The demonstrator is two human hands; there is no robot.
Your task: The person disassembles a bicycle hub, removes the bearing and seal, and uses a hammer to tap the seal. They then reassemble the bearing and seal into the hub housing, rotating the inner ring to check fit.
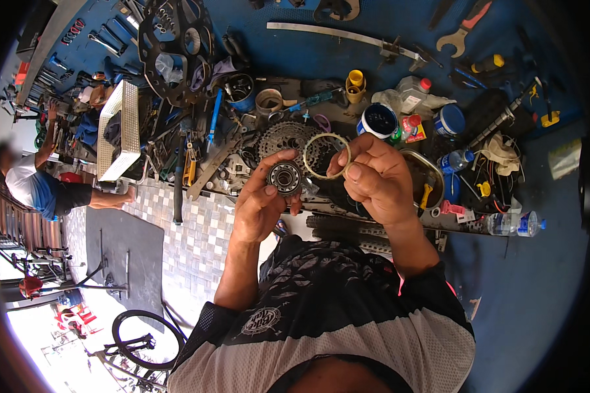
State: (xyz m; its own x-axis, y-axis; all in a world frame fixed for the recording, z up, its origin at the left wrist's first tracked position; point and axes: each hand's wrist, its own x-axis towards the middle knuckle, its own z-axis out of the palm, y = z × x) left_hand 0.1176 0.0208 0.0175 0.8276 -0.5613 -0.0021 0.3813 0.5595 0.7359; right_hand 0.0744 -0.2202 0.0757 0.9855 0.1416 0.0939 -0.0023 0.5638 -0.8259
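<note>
My left hand is closed around a round metal bicycle part with ball bearings, its open face toward me; I cannot tell exactly which part it is. My right hand pinches a thin, pale yellowish ring by its right side, between thumb and fingers. The ring is held up just right of the bearing part, and the two look apart. Behind both hands, a bicycle sprocket cassette lies on the cluttered workbench, partly hidden by the ring and my fingers.
Tubs, bottles and a yellow cup crowd the bench's back right. An adjustable wrench, a hammer and a white perforated basket are on the left. Tools hang on the blue wall. Another person stands far left.
</note>
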